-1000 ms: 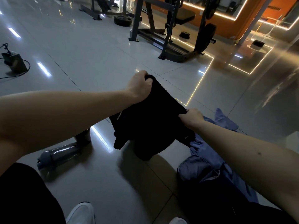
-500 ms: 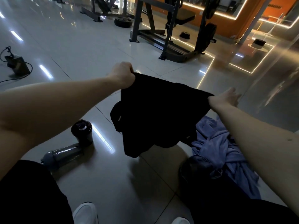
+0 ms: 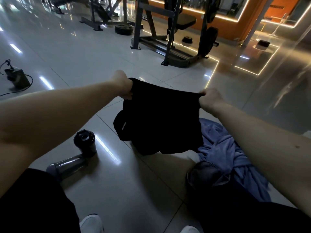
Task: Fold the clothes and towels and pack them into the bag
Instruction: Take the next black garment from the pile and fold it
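Note:
I hold a black garment point(image 3: 161, 121) up in front of me over the tiled floor, stretched by its top edge. My left hand point(image 3: 123, 85) grips its left corner and my right hand point(image 3: 209, 100) pinches its right corner. The cloth hangs down loosely, with a strap-like loop at its left side. A crumpled blue garment point(image 3: 225, 148) lies on the floor below my right forearm. Beside it, near my right leg, sits a dark bag point(image 3: 207, 175), partly hidden in shadow.
Two dark bottles are on the floor at left: one upright point(image 3: 85, 142), one lying on its side point(image 3: 67, 165). A small box with a cable point(image 3: 17, 78) sits far left. A weight rack point(image 3: 173, 34) stands ahead. My white shoes point(image 3: 91, 223) show at the bottom.
My right hand slid out along the top edge and closed on the corner. The bunched black garment is now spread flat between both hands, and the view has tilted up slightly.

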{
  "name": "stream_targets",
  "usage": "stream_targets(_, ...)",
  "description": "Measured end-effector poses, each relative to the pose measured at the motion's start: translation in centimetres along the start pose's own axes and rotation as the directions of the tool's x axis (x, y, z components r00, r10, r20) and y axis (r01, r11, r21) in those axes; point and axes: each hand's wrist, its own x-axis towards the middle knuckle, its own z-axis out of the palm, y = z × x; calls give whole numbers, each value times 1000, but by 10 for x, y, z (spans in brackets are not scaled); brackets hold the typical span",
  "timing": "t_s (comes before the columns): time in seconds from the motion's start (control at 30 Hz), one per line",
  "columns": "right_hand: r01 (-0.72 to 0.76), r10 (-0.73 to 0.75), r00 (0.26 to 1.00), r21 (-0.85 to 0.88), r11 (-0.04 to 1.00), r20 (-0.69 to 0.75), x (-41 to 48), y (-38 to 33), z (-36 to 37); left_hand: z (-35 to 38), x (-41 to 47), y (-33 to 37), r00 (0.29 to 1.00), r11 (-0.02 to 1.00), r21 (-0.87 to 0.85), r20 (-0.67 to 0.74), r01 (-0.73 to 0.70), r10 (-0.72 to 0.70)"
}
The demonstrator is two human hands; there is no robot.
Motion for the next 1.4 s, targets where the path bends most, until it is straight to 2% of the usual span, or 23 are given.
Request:
stream_targets(0.1, -45, -13, 975, 251, 967, 224, -7, -3, 9, 6, -2, 0, 995, 976, -209, 85, 68, -51)
stream_targets(0.17, -83, -12, 950, 289, 954, 312, -6, -1, 10, 7, -6, 3, 969, 944, -286, 224, 164, -101)
stream_targets(0.23, -141, 20, 928, 300, 944, 372, -6, 2, 12, 9, -5, 2, 948, 876, -401, 271, 268, -166)
stream_targets(0.33, -191, 99, 937, 257, 947, 334, -3, 4, 18, 15, 3, -1, 926, 780, -516, 309, 355, -217)
stream_targets(0.43, -212, 174, 959, 158, 964, 225, 2, 8, 24, 14, 3, -2, 917, 800, -491, 356, 345, -177)
stream_targets(0.5, -203, 190, 966, 61, 977, 177, 3, 12, 21, 9, 4, -5, 893, 889, -340, 427, 308, -146)
stream_targets(0.6, -155, 163, 983, -95, 983, 85, 5, 23, 13, -6, 8, -13, 885, 990, 23, 445, 142, -137)
stream_targets(0.67, -161, 164, 986, -78, 984, 31, 5, 30, 7, -14, 9, -16, 905, 978, 211, 415, 5, -94)
stream_targets(0.73, -169, 169, 985, -5, 986, -19, 6, 34, 3, -18, 8, -17, 905, 952, 285, 425, -111, -21)
stream_targets(0.87, -167, 178, 984, 211, 963, -31, 4, 35, 5, -17, 2, -18, 872, 934, 201, 455, -296, 179)
stream_targets(0.93, -144, 143, 989, 317, 938, 27, 4, 35, 8, -11, -1, -17, 867, 918, 159, 418, -362, 270)
stream_targets(1.1, -46, 19, 996, 312, 949, 91, -3, 34, 11, 0, 0, -22, 848, 871, 188, 391, -453, 357)
stream_targets(1.2, -64, 17, 992, 374, 925, 128, -3, 39, 10, -5, 5, -29, 841, 862, 204, 409, -463, 355)
stream_targets(1.3, -73, 25, 990, 362, 929, 137, -1, 38, 10, -2, 4, -30, 860, 905, 69, 349, -419, 372)
stream_targets(1.37, 37, -77, 988, 273, 961, 137, 5, 35, 6, 2, 2, -27, 891, 935, -25, 298, -353, 344)
stream_targets(1.4, 77, -137, 973, 298, 951, 186, 7, 35, 4, 3, 5, -28, 904, 945, -43, 279, -325, 324)
